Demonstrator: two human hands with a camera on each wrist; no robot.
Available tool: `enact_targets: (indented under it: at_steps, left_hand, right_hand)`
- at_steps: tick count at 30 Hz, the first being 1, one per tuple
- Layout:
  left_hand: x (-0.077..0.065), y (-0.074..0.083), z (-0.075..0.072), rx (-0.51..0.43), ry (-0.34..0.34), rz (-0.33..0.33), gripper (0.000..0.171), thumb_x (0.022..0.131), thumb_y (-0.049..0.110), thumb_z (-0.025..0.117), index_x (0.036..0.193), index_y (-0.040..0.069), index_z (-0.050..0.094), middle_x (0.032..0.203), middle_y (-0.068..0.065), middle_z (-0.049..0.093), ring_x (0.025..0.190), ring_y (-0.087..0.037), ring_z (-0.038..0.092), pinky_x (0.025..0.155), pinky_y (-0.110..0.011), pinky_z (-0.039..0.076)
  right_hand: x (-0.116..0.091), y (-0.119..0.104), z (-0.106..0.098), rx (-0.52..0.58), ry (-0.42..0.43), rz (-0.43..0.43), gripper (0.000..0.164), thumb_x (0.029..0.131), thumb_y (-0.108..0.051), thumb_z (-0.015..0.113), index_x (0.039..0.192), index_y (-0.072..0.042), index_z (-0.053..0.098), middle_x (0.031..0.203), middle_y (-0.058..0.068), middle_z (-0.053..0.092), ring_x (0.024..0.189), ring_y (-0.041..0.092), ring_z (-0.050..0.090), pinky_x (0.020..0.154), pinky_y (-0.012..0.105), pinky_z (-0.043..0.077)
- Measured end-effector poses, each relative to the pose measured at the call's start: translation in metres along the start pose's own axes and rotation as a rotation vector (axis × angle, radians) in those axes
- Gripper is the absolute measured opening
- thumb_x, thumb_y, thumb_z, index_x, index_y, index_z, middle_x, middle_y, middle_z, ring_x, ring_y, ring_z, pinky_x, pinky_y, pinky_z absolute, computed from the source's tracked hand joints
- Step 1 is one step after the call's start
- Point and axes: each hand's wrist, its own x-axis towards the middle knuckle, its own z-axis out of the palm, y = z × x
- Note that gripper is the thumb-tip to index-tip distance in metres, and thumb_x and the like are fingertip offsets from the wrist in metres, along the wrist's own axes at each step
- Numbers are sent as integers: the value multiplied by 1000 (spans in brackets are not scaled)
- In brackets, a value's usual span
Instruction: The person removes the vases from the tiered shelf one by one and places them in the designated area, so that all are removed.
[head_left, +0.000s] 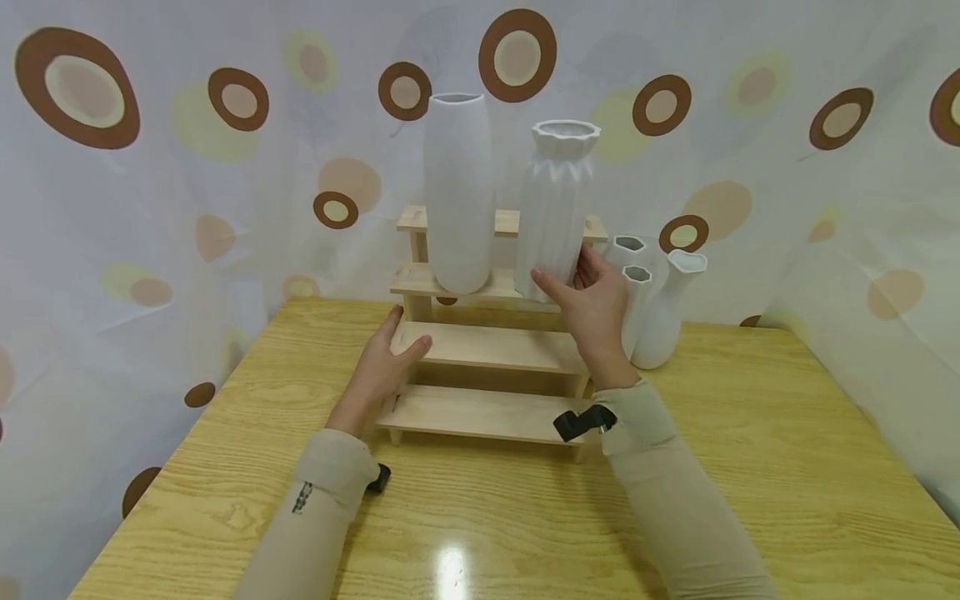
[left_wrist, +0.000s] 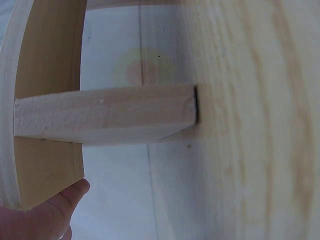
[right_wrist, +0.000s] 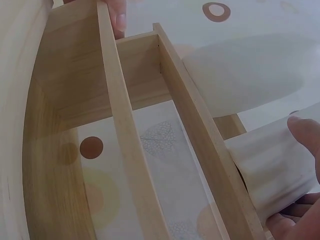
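Note:
A pale wooden tiered stand (head_left: 487, 346) is on the table. My left hand (head_left: 378, 362) holds its left end, thumb over one of the lower shelves; in the left wrist view a finger (left_wrist: 70, 197) shows by a board's edge. High on the stand, my right hand (head_left: 596, 308) grips the lower part of a white fluted vase (head_left: 557, 208) with a ruffled rim. The right wrist view shows this vase's base (right_wrist: 272, 170) at the shelf edge, a thin dark gap along part of it. Left of it, a tall smooth white vase (head_left: 459, 192) stands upright on the same shelf.
Several white vases stand right of the rack, among them a flared one (head_left: 663, 317) and a narrow one (head_left: 636, 304). The wood-grain table (head_left: 750, 467) extends to both sides. Behind it hangs a white sheet (head_left: 262, 183) with brown circles.

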Motion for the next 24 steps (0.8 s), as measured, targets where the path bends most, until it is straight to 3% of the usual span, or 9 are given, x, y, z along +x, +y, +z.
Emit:
enact_targets:
  at_steps: [8, 24]
  left_hand:
    - [1, -1, 0, 1, -5, 2, 87, 97, 51, 57, 159, 8, 13, 164, -7, 11, 149, -26, 9, 119, -47, 15]
    - [0, 1, -1, 4, -4, 7, 87, 98, 50, 57, 159, 7, 13, 163, -8, 12, 149, -27, 11, 119, -47, 16]
  right_hand:
    - [7, 3, 3, 17, 8, -24, 75, 74, -15, 89, 139, 0, 55, 132, 14, 61, 121, 18, 58, 100, 29, 47]
    - [9, -2, 2, -16, -25, 63, 72, 74, -23, 89, 138, -8, 59, 129, 9, 63, 117, 17, 60, 98, 31, 49]
